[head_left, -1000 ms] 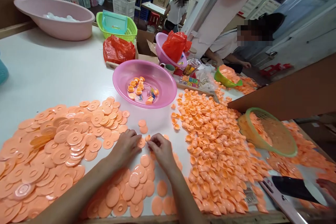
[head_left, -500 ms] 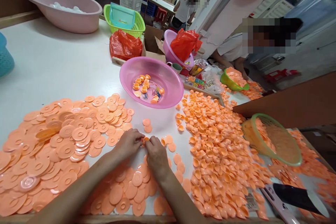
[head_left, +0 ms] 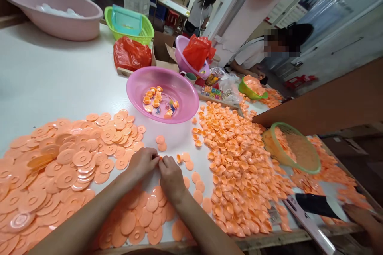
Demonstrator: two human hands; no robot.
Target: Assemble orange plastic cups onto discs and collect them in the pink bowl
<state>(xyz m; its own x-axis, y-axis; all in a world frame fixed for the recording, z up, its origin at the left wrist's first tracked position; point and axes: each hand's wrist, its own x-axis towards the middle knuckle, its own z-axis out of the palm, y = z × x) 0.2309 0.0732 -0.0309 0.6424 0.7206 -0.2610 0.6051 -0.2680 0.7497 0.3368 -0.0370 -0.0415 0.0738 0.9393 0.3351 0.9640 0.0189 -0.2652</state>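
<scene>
My left hand [head_left: 144, 162] and my right hand [head_left: 171, 175] meet over the table, fingers pinched together on a small orange plastic cup [head_left: 160, 159]. Most of that cup is hidden behind my fingertips. Left of my hands spreads a heap of flat orange saucers [head_left: 82, 158] with ring marks. More orange discs [head_left: 145, 217] lie beneath my forearms. To the right is a large pile of small orange cups [head_left: 236, 159]. One loose cup [head_left: 179, 158] lies just beside my right hand. Beyond my hands, a pink basin [head_left: 137, 95] holds several cups set on saucers.
A yellow-green basket [head_left: 272, 149] of orange parts lies tipped at the right, near a phone-like pink device [head_left: 308, 223]. Another person's hand [head_left: 359, 215] rests at the right edge. Behind stand a large pink tub [head_left: 72, 28], a green basket [head_left: 146, 34] and red bags [head_left: 133, 53].
The view has shifted, so the scene sits a little further left. My fingers have closed tighter over the cup, hiding more of it. Another person's hand has appeared at the lower right.
</scene>
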